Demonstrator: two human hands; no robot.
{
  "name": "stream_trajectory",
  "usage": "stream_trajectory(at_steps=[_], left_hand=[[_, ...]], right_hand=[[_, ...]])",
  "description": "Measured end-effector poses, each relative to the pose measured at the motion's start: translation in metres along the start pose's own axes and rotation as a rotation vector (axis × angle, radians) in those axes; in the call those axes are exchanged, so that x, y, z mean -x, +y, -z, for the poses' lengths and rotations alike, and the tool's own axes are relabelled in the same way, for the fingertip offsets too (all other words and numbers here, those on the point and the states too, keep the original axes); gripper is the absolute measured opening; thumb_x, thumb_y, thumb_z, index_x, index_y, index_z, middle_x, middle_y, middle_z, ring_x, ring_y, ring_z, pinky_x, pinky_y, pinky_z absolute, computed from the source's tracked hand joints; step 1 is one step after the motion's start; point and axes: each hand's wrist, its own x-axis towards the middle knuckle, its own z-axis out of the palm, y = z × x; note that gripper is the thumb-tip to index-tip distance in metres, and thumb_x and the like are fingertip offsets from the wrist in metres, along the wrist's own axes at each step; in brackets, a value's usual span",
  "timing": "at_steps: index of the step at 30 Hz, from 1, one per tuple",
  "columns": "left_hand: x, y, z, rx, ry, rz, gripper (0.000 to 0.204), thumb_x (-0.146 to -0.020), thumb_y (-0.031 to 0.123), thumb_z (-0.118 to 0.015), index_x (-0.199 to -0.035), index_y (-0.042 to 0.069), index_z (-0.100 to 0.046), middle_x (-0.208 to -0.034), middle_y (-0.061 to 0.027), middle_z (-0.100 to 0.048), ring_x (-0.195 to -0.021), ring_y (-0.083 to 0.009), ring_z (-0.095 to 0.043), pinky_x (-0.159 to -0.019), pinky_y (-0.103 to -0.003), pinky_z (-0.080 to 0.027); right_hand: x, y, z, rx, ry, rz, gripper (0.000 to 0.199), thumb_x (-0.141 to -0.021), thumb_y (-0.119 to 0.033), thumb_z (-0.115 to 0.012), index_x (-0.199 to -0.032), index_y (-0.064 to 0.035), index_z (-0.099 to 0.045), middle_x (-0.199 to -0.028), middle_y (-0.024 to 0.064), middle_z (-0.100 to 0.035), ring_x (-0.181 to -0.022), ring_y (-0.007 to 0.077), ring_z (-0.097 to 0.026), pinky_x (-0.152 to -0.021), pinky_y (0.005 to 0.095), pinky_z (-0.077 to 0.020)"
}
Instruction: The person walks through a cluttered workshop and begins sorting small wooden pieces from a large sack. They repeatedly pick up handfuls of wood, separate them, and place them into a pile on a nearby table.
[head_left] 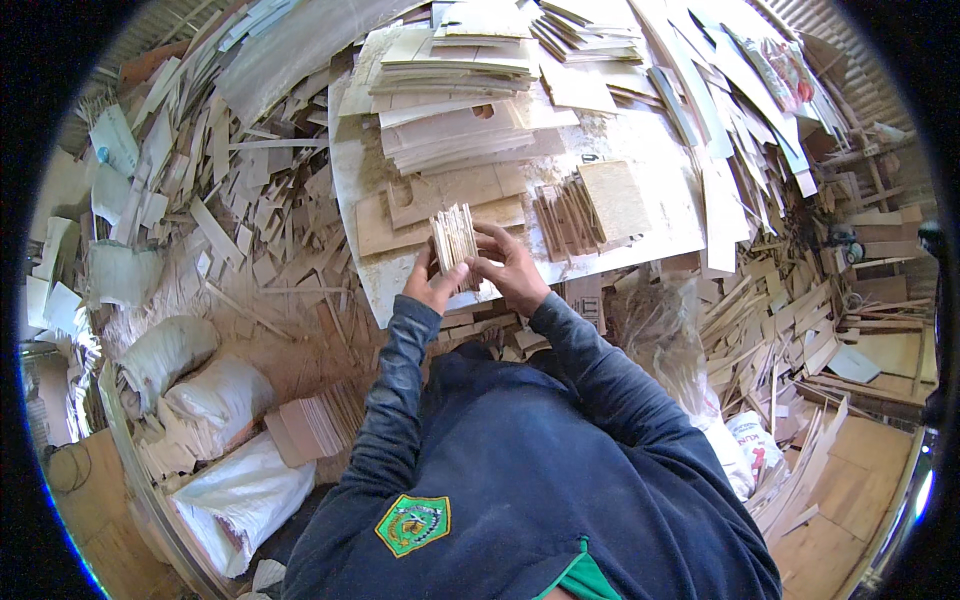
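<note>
Between my two hands, over the near edge of a white-topped table (640, 215), a bundle of thin wooden pieces (455, 238) stands on edge. My left hand (432, 283) grips its left side, the thumb across the near face. On the other side my right hand (508, 268) closes round the bundle, fingers at its right and thumb near the left one. Just right of my hands lies a row of thin wood pieces (567, 220), with a square plywood piece (613, 203) beside it. Flat plywood boards (440, 205) lie behind and left of the bundle.
Tall stacks of plywood sheets (455, 130) fill the table's far part. Long strips (715, 110) lean along its right side. Wood offcuts (260, 195) cover the floor on both sides. White sacks (240, 495) and a stack of square panels (318, 422) sit at lower left.
</note>
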Motion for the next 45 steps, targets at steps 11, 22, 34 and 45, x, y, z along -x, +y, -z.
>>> stream_trajectory(at_steps=[11, 22, 34, 45], left_hand=[[0.008, 0.017, 0.005, -0.294, 0.019, -0.246, 0.114, -0.067, 0.036, -0.087, -0.151, 0.007, -0.016, -0.141, -0.0189, -0.042, -0.131, -0.0309, -0.043, -0.106, -0.043, -0.042], [-0.025, 0.017, 0.034, -0.244, 0.067, -0.193, 0.100, -0.078, 0.070, -0.062, -0.142, 0.000, -0.031, -0.133, -0.0224, -0.049, -0.120, -0.0297, -0.054, -0.098, -0.039, -0.047], [-0.023, -0.003, -0.011, -0.277, 0.414, -0.114, 0.061, -0.096, 0.034, -0.058, -0.145, 0.007, -0.036, -0.123, -0.0219, -0.061, -0.111, -0.0287, -0.061, -0.093, -0.035, -0.049], [-0.033, -0.027, 0.024, -0.244, 0.365, 0.109, 0.076, -0.067, 0.045, -0.087, -0.114, -0.004, -0.054, -0.101, -0.0152, -0.066, -0.090, -0.0237, -0.064, -0.083, -0.037, -0.052]], right_hand=[[0.002, -0.015, 0.001, 0.059, 0.014, -0.056, 0.063, -0.085, -0.016, -0.069, -0.141, -0.0049, -0.041, -0.125, 0.0189, -0.058, -0.114, 0.0249, -0.057, -0.091, 0.0366, -0.0506], [-0.002, -0.011, 0.008, -0.038, -0.059, -0.095, 0.068, -0.084, -0.016, -0.073, -0.143, -0.0089, -0.041, -0.123, 0.0195, -0.058, -0.111, 0.0236, -0.058, -0.087, 0.0344, -0.0526], [-0.002, 0.004, 0.009, -0.060, -0.027, -0.087, 0.075, -0.079, -0.024, -0.080, -0.144, -0.0133, -0.043, -0.121, 0.0185, -0.059, -0.099, 0.0235, -0.063, -0.079, 0.0342, -0.0554], [0.001, 0.014, 0.022, -0.304, -0.076, -0.193, 0.066, -0.085, -0.017, -0.074, -0.142, -0.0079, -0.042, -0.119, 0.0068, -0.055, -0.091, 0.0135, -0.057, -0.068, 0.0256, -0.0504]])
